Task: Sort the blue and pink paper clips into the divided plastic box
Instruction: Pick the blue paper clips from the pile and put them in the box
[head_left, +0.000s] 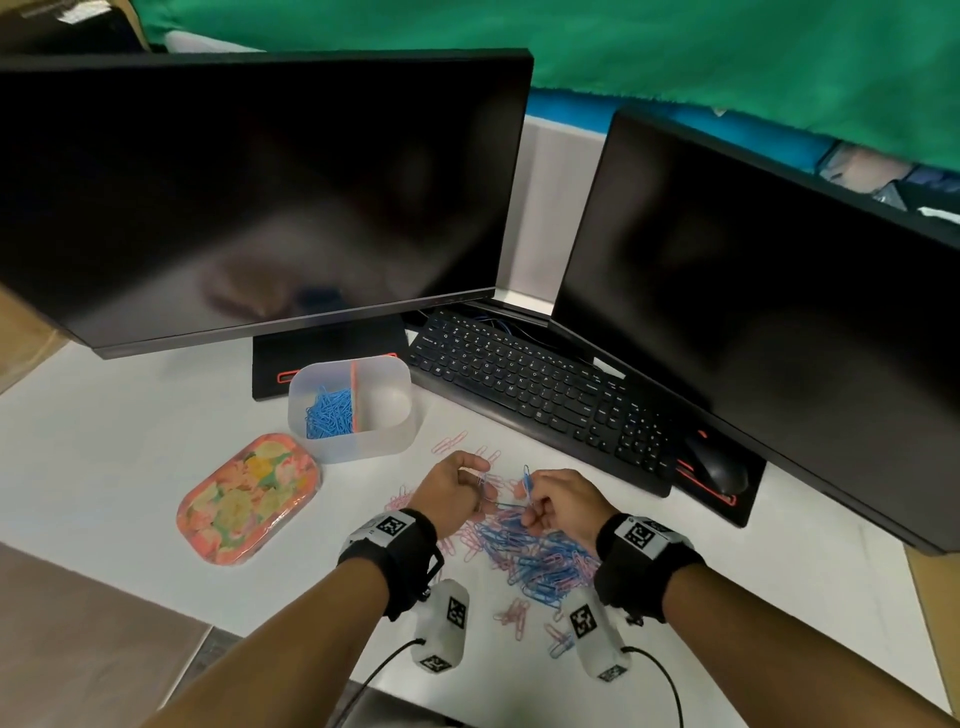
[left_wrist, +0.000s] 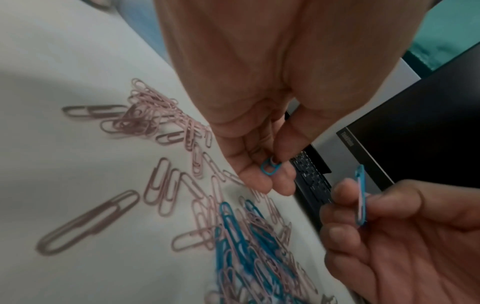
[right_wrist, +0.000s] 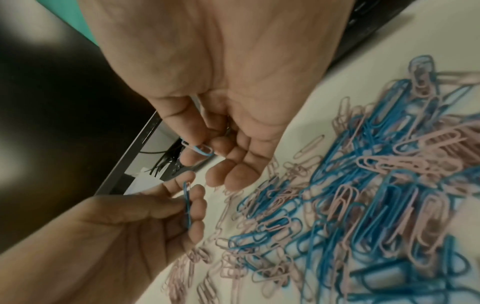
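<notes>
1. Mixed heap of blue and pink paper clips lies on the white desk, nearest the person.
2. Left hand pinches a blue clip; right hand pinches another blue clip.
3. Beyond them, divided plastic box holds blue clips in its left compartment.
4. Keyboard farthest.

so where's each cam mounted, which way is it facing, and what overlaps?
Head: looks forward and down at desk, divided box, mixed clip pile; both forearms and hands show.
Left wrist: looks along left hand pinching a blue clip; right hand intrudes.
Right wrist: looks along right hand pinching a blue clip; left hand enters.
Shared: all three see both hands and pile.
</notes>
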